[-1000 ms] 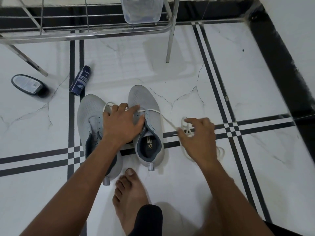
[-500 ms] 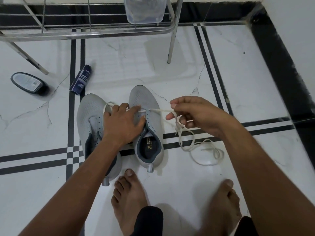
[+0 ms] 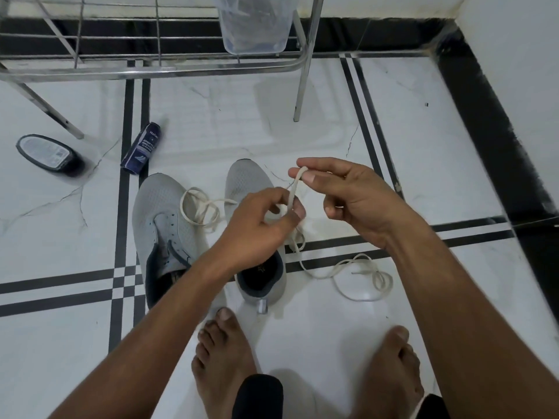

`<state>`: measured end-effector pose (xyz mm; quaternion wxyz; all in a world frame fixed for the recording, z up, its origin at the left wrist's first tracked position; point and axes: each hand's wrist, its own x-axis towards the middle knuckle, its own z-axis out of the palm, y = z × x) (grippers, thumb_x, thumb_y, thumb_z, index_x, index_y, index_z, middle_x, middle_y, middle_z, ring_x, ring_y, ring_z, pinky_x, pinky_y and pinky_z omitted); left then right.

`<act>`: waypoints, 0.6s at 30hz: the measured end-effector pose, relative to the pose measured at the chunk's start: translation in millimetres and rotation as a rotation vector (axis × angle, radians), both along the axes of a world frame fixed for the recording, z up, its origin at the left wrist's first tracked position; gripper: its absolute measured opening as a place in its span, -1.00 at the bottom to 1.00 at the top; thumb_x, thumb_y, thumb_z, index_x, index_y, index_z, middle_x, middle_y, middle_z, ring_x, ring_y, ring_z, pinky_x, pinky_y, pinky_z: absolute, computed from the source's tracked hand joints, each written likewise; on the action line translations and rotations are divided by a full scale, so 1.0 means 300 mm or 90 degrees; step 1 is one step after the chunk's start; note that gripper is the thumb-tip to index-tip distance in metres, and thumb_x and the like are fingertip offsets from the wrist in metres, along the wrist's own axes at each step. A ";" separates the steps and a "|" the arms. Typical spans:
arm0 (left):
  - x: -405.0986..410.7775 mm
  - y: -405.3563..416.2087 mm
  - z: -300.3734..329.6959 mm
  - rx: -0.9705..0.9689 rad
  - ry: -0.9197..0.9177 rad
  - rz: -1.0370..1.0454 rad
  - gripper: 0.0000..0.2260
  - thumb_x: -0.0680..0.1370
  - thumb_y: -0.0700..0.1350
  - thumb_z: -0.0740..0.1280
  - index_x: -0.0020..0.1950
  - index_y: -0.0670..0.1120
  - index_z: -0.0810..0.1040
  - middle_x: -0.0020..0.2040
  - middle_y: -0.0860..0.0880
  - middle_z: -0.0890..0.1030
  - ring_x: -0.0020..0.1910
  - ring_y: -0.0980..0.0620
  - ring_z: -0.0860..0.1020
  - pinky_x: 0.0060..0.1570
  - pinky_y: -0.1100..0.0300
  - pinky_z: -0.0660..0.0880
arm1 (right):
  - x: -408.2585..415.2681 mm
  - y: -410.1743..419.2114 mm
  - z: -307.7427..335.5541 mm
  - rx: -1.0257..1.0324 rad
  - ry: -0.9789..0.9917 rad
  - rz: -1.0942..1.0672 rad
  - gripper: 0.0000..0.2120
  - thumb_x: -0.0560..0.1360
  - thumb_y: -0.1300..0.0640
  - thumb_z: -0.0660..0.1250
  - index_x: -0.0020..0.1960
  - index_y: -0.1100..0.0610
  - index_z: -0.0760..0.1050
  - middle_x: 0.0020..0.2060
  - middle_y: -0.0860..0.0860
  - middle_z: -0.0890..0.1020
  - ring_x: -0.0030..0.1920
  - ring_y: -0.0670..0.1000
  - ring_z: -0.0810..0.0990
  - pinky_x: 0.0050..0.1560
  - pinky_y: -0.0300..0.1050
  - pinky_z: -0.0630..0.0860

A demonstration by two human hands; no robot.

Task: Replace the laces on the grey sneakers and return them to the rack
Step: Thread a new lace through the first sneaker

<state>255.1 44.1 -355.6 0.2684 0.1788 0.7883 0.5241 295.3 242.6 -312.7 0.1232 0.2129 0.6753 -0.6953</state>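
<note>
Pinching a cream lace point(image 3: 295, 189) between both hands, you hold it above the right sneaker point(image 3: 252, 189); your left hand point(image 3: 257, 228) nips its lower stretch, your right hand point(image 3: 341, 192) its upper end. Its tail coils on the white floor point(image 3: 423, 146), and another loop lies across the left sneaker point(image 3: 160, 219). Lacing looks barely begun, and the steel rack point(image 3: 151, 71) waits beyond. Your left hand hides the right sneaker's eyelets.
</note>
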 end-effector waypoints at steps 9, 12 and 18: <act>-0.112 -0.160 0.168 0.059 0.042 -0.008 -0.75 0.76 -0.02 0.28 -0.03 -0.03 0.66 -0.30 -0.17 0.55 -0.34 0.03 0.52 -0.22 0.28 0.43 | 0.048 0.081 -0.103 0.280 -0.069 -0.196 -0.88 0.58 0.10 0.51 0.09 -0.07 0.73 0.01 -0.09 0.77 -0.28 -0.08 0.67 -0.17 -0.21 0.55; -0.126 -0.144 0.151 -0.005 0.069 -0.047 -0.78 0.75 0.04 0.28 -0.01 0.09 0.67 -0.24 -0.11 0.58 -0.31 -0.04 0.50 -0.24 0.21 0.43 | 0.052 0.046 -0.107 0.489 -0.038 0.006 -0.55 0.56 0.17 0.42 0.38 -0.21 0.59 0.34 -0.15 0.52 0.22 -0.04 0.58 0.26 -0.12 0.53; -0.187 -0.072 0.116 -0.034 0.149 -0.001 -0.80 0.73 0.10 0.31 0.09 0.06 0.68 -0.15 0.04 0.66 -0.21 0.03 0.57 -0.16 0.20 0.47 | -0.050 -0.091 -0.011 0.216 0.065 0.129 -0.83 0.69 0.09 0.40 0.25 0.04 0.69 0.04 -0.08 0.78 0.06 -0.15 0.72 0.15 -0.25 0.59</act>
